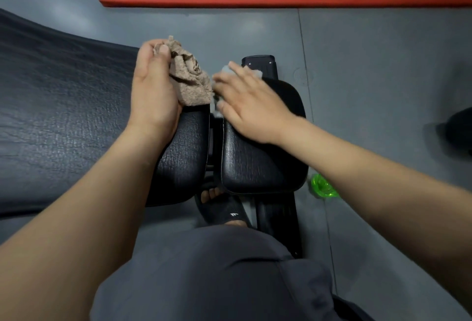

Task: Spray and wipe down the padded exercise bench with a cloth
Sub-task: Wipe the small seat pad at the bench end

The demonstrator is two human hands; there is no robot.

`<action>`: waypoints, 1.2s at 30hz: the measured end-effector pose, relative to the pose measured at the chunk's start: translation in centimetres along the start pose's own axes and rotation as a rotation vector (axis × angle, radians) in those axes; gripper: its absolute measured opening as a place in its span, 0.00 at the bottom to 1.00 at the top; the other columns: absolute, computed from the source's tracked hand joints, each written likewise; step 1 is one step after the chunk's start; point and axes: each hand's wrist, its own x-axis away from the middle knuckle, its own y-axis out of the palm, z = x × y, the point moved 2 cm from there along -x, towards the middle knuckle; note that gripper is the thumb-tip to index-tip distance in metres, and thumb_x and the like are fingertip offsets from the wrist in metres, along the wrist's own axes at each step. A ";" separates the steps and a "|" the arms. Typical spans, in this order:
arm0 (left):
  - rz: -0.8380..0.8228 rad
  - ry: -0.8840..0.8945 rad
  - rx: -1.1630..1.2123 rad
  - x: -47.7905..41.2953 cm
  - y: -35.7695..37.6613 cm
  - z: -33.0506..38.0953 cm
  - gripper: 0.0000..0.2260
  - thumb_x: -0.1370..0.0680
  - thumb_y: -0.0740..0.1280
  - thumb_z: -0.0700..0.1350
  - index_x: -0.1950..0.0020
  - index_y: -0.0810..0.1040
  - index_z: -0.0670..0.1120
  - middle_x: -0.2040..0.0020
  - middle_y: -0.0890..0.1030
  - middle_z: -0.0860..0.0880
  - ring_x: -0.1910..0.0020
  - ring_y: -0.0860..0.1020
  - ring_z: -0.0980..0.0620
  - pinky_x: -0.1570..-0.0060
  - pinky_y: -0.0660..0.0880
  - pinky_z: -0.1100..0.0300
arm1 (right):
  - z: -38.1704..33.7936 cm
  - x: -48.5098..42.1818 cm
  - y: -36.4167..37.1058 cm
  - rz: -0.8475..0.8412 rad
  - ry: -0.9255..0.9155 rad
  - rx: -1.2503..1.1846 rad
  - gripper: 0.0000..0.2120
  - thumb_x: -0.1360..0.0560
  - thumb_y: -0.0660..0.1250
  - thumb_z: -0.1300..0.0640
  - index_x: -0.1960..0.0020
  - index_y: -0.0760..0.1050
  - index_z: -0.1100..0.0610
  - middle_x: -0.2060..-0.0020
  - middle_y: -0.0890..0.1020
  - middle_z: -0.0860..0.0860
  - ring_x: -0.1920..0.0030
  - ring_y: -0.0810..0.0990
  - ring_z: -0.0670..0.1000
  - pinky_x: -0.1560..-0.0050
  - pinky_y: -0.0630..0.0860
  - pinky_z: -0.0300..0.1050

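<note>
While my left hand grips the bunched brown cloth above the left pad of the bench, my right hand presses a grey cloth, fingers straight, at the far edge of the right pad; judgement: pull overlapping strokes toward its near edge.

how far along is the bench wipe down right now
Done: cannot be told from the pads' surfaces. In hand: the right hand presses a grey cloth on the right small pad, and the left hand grips a bunched brown cloth over the left small pad. Left: probably the long bench pad, where no cloth is.
</note>
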 end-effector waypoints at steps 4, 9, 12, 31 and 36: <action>0.018 -0.016 -0.049 0.1 0.0 -0.1 0.06 0.19 0.61 0.47 0.54 0.76 0.51 0.57 0.76 0.48 0.53 0.73 0.48 0.49 0.71 0.48 | -4.7 6.9 0.7 -0.030 -0.099 0.011 0.27 0.16 0.54 0.45 0.25 0.68 0.62 0.22 0.63 0.59 0.18 0.48 0.60 0.19 0.48 0.57; 0.010 -0.003 -0.121 0.3 0.0 0.1 0.07 0.18 0.59 0.47 0.54 0.74 0.51 0.57 0.75 0.48 0.55 0.72 0.49 0.51 0.71 0.51 | -4.2 9.2 1.0 -0.100 -0.166 0.028 0.32 0.15 0.52 0.43 0.18 0.55 0.59 0.18 0.53 0.54 0.18 0.43 0.53 0.19 0.48 0.54; -0.010 -0.008 -0.121 0.3 0.1 0.1 0.07 0.18 0.59 0.47 0.53 0.75 0.51 0.57 0.77 0.50 0.54 0.73 0.49 0.50 0.71 0.51 | -1.6 5.0 0.2 -0.091 -0.088 0.018 0.31 0.14 0.46 0.42 0.17 0.52 0.57 0.17 0.51 0.53 0.18 0.43 0.51 0.18 0.46 0.52; 0.019 0.019 -0.343 1.0 0.9 0.5 0.07 0.16 0.59 0.45 0.51 0.76 0.50 0.58 0.79 0.57 0.56 0.76 0.59 0.51 0.73 0.62 | 5.2 10.3 2.1 0.017 0.262 -0.264 0.29 0.15 0.43 0.45 0.16 0.45 0.52 0.17 0.45 0.46 0.18 0.38 0.46 0.18 0.43 0.54; 0.014 0.027 -0.366 1.2 1.3 0.8 0.07 0.15 0.59 0.44 0.50 0.75 0.49 0.58 0.77 0.56 0.58 0.75 0.62 0.54 0.72 0.66 | -0.7 15.1 2.7 -0.011 0.089 -0.162 0.28 0.14 0.47 0.47 0.17 0.49 0.55 0.17 0.48 0.50 0.18 0.43 0.54 0.19 0.46 0.58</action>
